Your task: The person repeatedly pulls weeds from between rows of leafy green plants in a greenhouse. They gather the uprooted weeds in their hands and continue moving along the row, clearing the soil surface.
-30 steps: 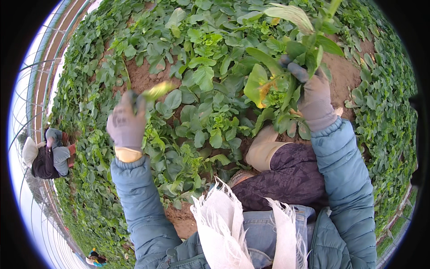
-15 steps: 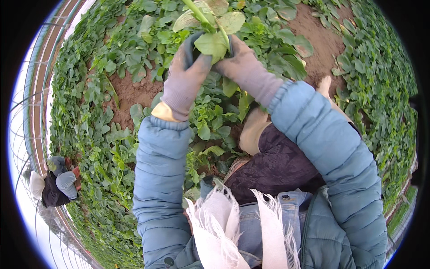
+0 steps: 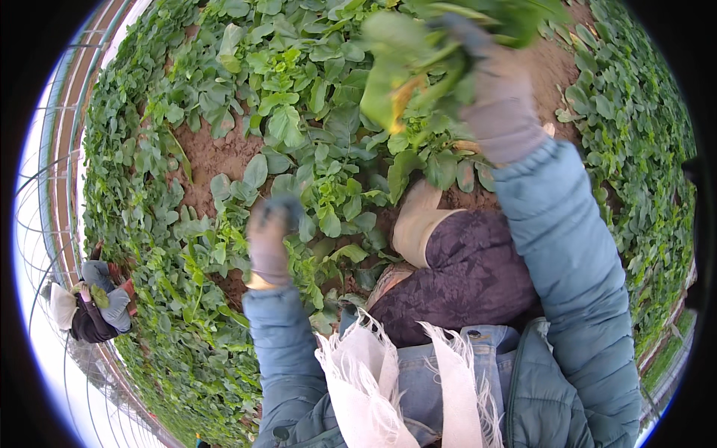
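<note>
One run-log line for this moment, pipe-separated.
left gloved hand: over green plants, blurred, grip unclear | right gloved hand: holding leafy bunch, blurred | around: brown soil, co-worker at far left

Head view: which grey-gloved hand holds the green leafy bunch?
Right grey-gloved hand, gripping the green leafy bunch; the left grey-gloved hand shows none.

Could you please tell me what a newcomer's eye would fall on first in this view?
Probably the motion-blurred bunch of green leaves in the gloved right hand, at the top, right of centre. Next comes the frayed white cloth hanging at bottom centre. Near the left edge is another person in a white head covering.
</note>
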`<state>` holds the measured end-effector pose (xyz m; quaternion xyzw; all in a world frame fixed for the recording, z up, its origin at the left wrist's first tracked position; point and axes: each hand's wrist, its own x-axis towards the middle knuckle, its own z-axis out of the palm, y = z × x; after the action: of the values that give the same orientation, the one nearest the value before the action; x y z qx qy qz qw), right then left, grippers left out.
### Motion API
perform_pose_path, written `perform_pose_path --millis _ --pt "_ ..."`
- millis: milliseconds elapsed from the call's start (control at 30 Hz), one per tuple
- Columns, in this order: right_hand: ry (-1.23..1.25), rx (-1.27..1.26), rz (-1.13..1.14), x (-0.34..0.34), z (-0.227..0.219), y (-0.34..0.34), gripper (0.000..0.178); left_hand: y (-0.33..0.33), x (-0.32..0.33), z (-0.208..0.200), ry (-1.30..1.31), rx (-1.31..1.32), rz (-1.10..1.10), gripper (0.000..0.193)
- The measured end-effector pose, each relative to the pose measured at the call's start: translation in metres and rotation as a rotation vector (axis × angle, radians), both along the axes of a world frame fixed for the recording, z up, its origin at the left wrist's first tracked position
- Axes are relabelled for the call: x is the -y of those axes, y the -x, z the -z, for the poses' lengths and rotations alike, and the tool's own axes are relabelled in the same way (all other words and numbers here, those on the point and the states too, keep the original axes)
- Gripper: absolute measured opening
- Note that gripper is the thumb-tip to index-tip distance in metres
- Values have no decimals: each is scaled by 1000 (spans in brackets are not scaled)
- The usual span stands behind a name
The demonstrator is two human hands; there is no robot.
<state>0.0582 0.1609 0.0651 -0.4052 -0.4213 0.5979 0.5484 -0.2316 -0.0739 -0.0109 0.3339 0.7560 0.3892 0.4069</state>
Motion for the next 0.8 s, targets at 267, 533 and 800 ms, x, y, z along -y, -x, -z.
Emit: perform_pose_path --millis 267,533,800 --pt "244 -199 274 -23 20 -129 39 -39 60 205 1055 -813 732 31" --pt "-410 1025 230 27 12 -251 41 -4 12 255 1372 -559 478 31" --pt "179 112 646 37 2 -266 39 20 6 262 1349 -533 417 31"
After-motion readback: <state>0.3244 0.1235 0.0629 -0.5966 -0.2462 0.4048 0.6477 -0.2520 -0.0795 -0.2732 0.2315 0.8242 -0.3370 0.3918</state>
